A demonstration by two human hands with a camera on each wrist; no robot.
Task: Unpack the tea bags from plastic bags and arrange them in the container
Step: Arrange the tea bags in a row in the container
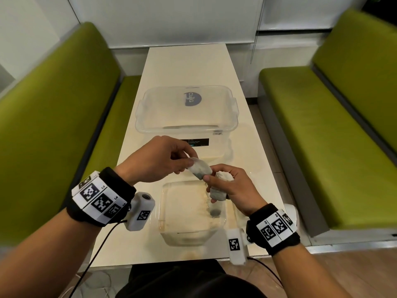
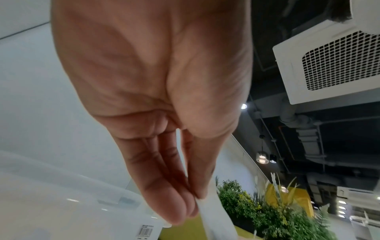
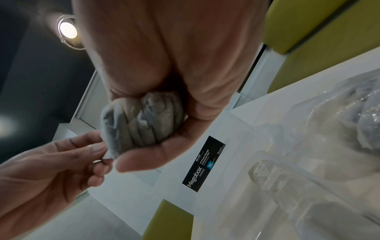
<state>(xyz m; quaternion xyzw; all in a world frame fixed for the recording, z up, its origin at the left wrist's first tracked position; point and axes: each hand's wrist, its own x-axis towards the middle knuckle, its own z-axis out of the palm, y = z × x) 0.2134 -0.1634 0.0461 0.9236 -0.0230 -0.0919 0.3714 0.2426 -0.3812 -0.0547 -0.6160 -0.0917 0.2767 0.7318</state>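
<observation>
A bundle of tea bags (image 3: pixel 141 123), grey-white and packed side by side, sits clenched in the right hand (image 1: pixel 234 186), whose fingers and thumb curl round it just above the near container (image 1: pixel 171 233). The left hand (image 1: pixel 159 158) pinches one tea bag (image 1: pixel 200 168) at the edge of that bundle between thumb and fingertips (image 2: pixel 180 209); from the head camera this bag slants between the two hands, its far end at the left fingers and its near end against the right thumb. The right wrist view shows the left fingers closed on the corner of the outermost bag. The near container is a clear, square, open tub standing on the cream table (image 1: pixel 247 147) directly below the hands; a small dark round thing (image 1: pixel 215 212) lies on its floor, too blurred to identify. Beyond the hands stands a larger clear storage box (image 1: pixel 187 110) with clip handles, a blue round sticker and a black label (image 3: pixel 203 164) reading Megabox. In the right wrist view, crumpled clear plastic bags (image 3: pixel 349 113) with grey contents lie at the right. Green upholstered benches (image 1: pixel 53 117) flank the table on both sides. Both wrists carry black bands with printed square markers.
</observation>
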